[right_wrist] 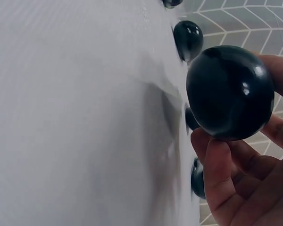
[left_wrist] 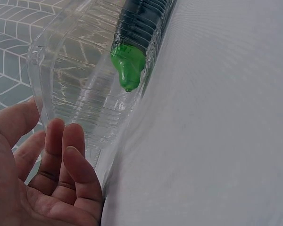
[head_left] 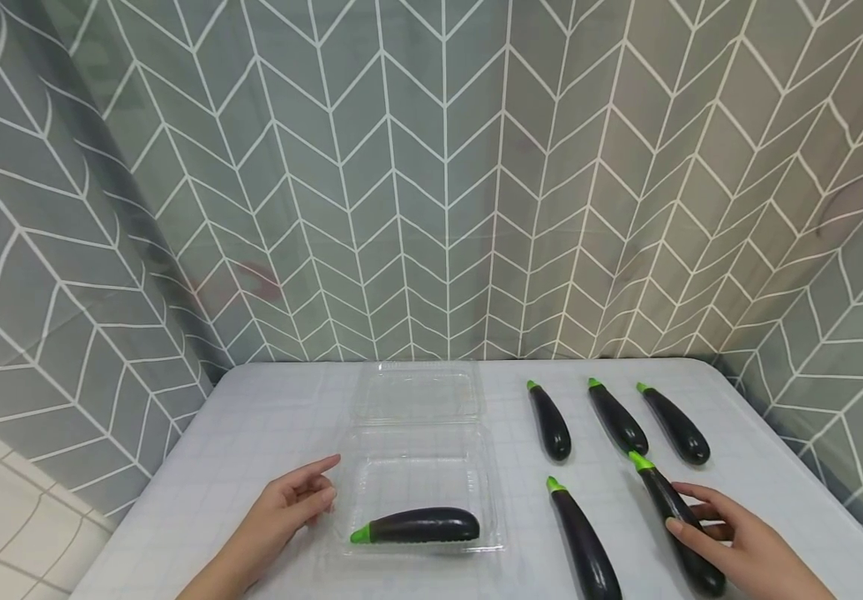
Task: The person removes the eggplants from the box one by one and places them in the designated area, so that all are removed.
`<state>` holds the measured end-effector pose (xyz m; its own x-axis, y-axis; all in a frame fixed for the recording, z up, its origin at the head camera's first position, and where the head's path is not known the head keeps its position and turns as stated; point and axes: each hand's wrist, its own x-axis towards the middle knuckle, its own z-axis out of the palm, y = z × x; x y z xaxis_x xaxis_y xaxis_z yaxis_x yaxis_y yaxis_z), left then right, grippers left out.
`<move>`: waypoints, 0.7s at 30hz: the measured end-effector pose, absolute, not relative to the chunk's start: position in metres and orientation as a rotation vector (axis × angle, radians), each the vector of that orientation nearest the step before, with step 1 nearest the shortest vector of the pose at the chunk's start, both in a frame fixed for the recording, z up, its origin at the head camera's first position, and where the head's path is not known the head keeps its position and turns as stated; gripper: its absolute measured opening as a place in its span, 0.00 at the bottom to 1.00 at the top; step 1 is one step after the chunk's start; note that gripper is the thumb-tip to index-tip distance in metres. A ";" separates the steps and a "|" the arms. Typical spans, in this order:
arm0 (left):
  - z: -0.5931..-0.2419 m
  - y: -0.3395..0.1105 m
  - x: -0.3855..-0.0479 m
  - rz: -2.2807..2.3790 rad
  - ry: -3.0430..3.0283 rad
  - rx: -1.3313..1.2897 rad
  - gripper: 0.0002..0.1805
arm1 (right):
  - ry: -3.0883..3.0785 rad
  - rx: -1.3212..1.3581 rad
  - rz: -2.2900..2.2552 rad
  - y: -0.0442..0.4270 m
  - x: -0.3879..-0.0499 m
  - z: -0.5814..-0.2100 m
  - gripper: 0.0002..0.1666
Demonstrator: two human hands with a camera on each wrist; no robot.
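My right hand point(head_left: 735, 533) grips a dark purple eggplant point(head_left: 674, 512) with a bright green stem end, thumb on one side and fingers on the other. In the right wrist view this eggplant's rounded end point(right_wrist: 231, 94) is raised off the cloth, above its shadow. A clear plastic clamshell box point(head_left: 494, 492) stands with its lid point(head_left: 416, 393) folded back. Inside the box, near its front wall, one eggplant point(head_left: 423, 526) lies sideways, green end to the left. My left hand point(head_left: 281, 512), fingers loosely bent and holding nothing, is beside the box's left edge; whether it touches is unclear.
Three eggplants lie at the back right: a left one point(head_left: 549, 422), a middle one point(head_left: 617, 417) and a right one point(head_left: 674, 425). Another eggplant point(head_left: 584, 542) lies between the box and my right hand. A white cloth covers the table point(head_left: 273, 408); a patterned curtain point(head_left: 431, 183) hangs behind.
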<state>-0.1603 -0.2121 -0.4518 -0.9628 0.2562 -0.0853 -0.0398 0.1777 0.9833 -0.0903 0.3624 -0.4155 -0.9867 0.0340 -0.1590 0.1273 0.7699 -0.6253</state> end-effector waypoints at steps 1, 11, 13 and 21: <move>-0.452 -0.212 -0.160 1.864 2.221 0.210 0.32 | 2.818 0.144 -1.011 0.363 -0.090 -0.416 0.44; -0.454 -0.213 -0.162 1.861 2.228 0.190 0.31 | 2.757 0.229 -1.039 0.365 -0.089 -0.419 0.47; -0.454 -0.213 -0.163 1.860 2.229 0.174 0.31 | 2.748 0.251 -1.044 0.365 -0.089 -0.420 0.48; -0.454 -0.212 -0.162 1.858 2.234 0.176 0.31 | 2.708 0.280 -1.076 0.364 -0.090 -0.423 0.49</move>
<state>-0.1621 -0.2124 -0.4538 -0.9662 0.2379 -0.0995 -0.0545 0.1890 0.9805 -0.0900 0.3641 -0.4232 -0.9590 0.0966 -0.2663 0.2530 0.7147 -0.6521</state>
